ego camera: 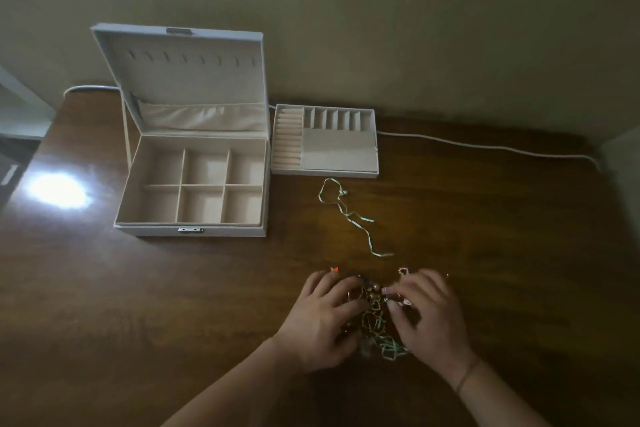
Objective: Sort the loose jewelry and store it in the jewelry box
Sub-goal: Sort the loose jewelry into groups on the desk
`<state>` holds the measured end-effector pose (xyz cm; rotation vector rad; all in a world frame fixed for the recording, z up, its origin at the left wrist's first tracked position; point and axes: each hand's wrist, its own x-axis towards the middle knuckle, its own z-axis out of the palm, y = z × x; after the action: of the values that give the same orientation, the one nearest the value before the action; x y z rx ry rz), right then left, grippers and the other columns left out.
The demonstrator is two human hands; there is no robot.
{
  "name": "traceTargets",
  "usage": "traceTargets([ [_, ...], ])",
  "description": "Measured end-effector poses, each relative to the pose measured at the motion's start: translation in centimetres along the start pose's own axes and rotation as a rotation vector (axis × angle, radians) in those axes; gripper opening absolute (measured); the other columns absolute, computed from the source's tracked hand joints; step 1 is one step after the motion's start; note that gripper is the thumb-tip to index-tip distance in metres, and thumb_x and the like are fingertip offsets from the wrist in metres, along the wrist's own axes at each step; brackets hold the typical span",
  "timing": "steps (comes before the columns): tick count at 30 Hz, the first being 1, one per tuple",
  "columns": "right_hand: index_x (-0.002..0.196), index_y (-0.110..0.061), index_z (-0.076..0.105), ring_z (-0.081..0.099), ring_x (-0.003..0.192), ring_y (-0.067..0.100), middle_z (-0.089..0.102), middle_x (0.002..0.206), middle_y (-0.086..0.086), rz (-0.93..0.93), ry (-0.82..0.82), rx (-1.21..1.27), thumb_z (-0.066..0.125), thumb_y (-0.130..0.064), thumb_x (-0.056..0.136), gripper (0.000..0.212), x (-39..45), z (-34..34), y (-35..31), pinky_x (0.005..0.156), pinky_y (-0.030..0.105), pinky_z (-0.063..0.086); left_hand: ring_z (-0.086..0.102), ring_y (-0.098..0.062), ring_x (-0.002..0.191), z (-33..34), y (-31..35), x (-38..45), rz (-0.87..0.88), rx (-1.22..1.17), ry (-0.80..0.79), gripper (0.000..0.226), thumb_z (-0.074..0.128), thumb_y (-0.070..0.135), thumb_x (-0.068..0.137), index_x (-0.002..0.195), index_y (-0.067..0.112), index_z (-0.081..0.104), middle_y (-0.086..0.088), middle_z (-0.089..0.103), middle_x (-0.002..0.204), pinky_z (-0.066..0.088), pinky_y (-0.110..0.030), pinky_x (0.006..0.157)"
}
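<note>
Spreading over the jewelry pile (375,315), left hand (322,315) and right hand (429,319) leave bare table (138,322) around.

We see a dark wooden desk (173,305) bearing an open jewelry box (194,184), a tray (323,142) beside it, a green cord (349,215), a jewelry heap (374,315) and a white cable (485,146)

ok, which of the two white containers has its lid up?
The big jewelry box on the left, lid raised against the wall. The smaller tray beside it has none raised.
</note>
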<state>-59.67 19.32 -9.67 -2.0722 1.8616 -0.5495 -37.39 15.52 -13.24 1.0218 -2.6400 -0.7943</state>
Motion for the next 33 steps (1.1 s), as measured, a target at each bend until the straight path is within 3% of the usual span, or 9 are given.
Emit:
traceTargets([
  [4, 0.094, -0.033, 0.066, 0.042, 0.119, 0.016, 0.053, 0.115, -0.014, 0.015, -0.157, -0.16, 0.062, -0.056, 0.076, 0.03, -7.5, 1.3, 2.1, 0.099, 0.039, 0.035, 0.029, -0.027, 0.142, 0.6, 0.1, 0.9, 0.071, 0.09, -0.058, 0.048, 0.055, 0.057, 0.086, 0.13, 0.037, 0.056, 0.003, 0.037, 0.152, 0.015, -0.06, 0.117],
  [9, 0.086, -0.032, 0.066, 0.043, 0.124, 0.022, 0.056, 0.122, -0.013, 0.05, -0.112, -0.137, 0.059, -0.044, 0.082, 0.015, -7.6, 2.1, 1.8, 0.099, 0.046, 0.04, 0.029, -0.027, 0.143, 1.0, 0.6, 1.8, 0.123, 0.102, -0.103, 0.047, 0.054, 0.057, 0.087, 0.128, 0.037, 0.058, 0.004, 0.037, 0.153, 0.016, -0.062, 0.117],
  [12, 0.085, -0.031, 0.065, 0.046, 0.121, 0.013, 0.057, 0.116, -0.021, 0.164, 0.024, 0.108, 0.054, -0.042, 0.088, 0.016, -7.1, 1.6, 1.0, 0.102, 0.032, 0.038, 0.026, -0.025, 0.144, 0.5, 0.4, 2.3, 0.091, 0.046, -0.101, 0.053, 0.054, 0.056, 0.085, 0.133, 0.035, 0.055, 0.005, 0.035, 0.154, 0.011, -0.057, 0.119],
  [15, 0.098, -0.028, 0.065, 0.058, 0.11, 0.007, 0.065, 0.11, -0.017, 0.529, 0.177, 0.667, 0.051, -0.043, 0.092, 0.021, -5.6, -0.4, -1.5, 0.089, 0.014, 0.044, 0.022, -0.022, 0.146, 0.1, 0.0, 3.4, 0.005, 0.018, -0.053, 0.058, 0.05, 0.057, 0.086, 0.14, 0.036, 0.05, 0.007, 0.033, 0.157, 0.011, -0.054, 0.12],
  [18, 0.105, -0.009, 0.062, 0.065, 0.101, 0.022, 0.07, 0.103, 0.005, 0.648, 0.351, 1.052, 0.046, -0.03, 0.098, 0.027, -1.7, -2.4, -2.4, 0.086, 0.029, 0.052, 0.012, -0.022, 0.15, 0.0, 0.3, 4.7, -0.055, 0.046, -0.107, 0.062, 0.046, 0.06, 0.088, 0.144, 0.033, 0.045, 0.006, 0.026, 0.16, 0.005, -0.055, 0.121],
  [21, 0.103, -0.006, 0.058, 0.063, 0.078, 0.027, 0.067, 0.089, 0.013, 0.671, 0.271, 1.196, 0.047, -0.019, 0.098, 0.018, 4.5, -3.2, -2.9, 0.07, 0.039, 0.053, 0.018, -0.025, 0.147, 0.8, 1.1, 4.6, 0.034, 0.111, -0.165, 0.061, 0.047, 0.059, 0.087, 0.141, 0.033, 0.045, 0.004, 0.034, 0.156, 0.007, -0.058, 0.12],
  [25, 0.099, -0.015, 0.061, 0.061, 0.068, 0.012, 0.068, 0.085, 0.002, 0.676, 0.065, 0.89, 0.056, -0.013, 0.094, 0.007, 12.3, -0.7, -3.2, 0.058, 0.026, 0.048, 0.036, -0.027, 0.138, 2.1, 1.9, 3.0, 0.084, 0.141, -0.143, 0.051, 0.051, 0.056, 0.085, 0.131, 0.034, 0.052, 0.003, 0.044, 0.147, 0.019, -0.058, 0.117],
  [29, 0.105, -0.02, 0.063, 0.057, 0.089, 0.006, 0.062, 0.106, -0.007, 0.514, -0.114, 0.443, 0.059, -0.007, 0.091, 0.019, 16.6, 1.9, -3.5, 0.064, 0.01, 0.042, 0.028, -0.027, 0.143, 1.8, 2.2, 1.6, 0.099, 0.116, -0.18, 0.049, 0.048, 0.052, 0.091, 0.136, 0.032, 0.049, 0.002, 0.037, 0.152, 0.002, -0.053, 0.117],
  [33, 0.115, -0.022, 0.063, 0.055, 0.102, 0.008, 0.058, 0.124, -0.004, 0.368, -0.199, 0.261, 0.056, 0.007, 0.087, 0.041, 17.6, 2.7, -3.3, 0.08, 0.014, 0.045, 0.025, -0.026, 0.143, 1.5, 1.5, 1.1, 0.078, 0.063, -0.183, 0.05, 0.049, 0.051, 0.092, 0.138, 0.032, 0.046, 0.003, 0.035, 0.153, 0.005, -0.056, 0.119],
])
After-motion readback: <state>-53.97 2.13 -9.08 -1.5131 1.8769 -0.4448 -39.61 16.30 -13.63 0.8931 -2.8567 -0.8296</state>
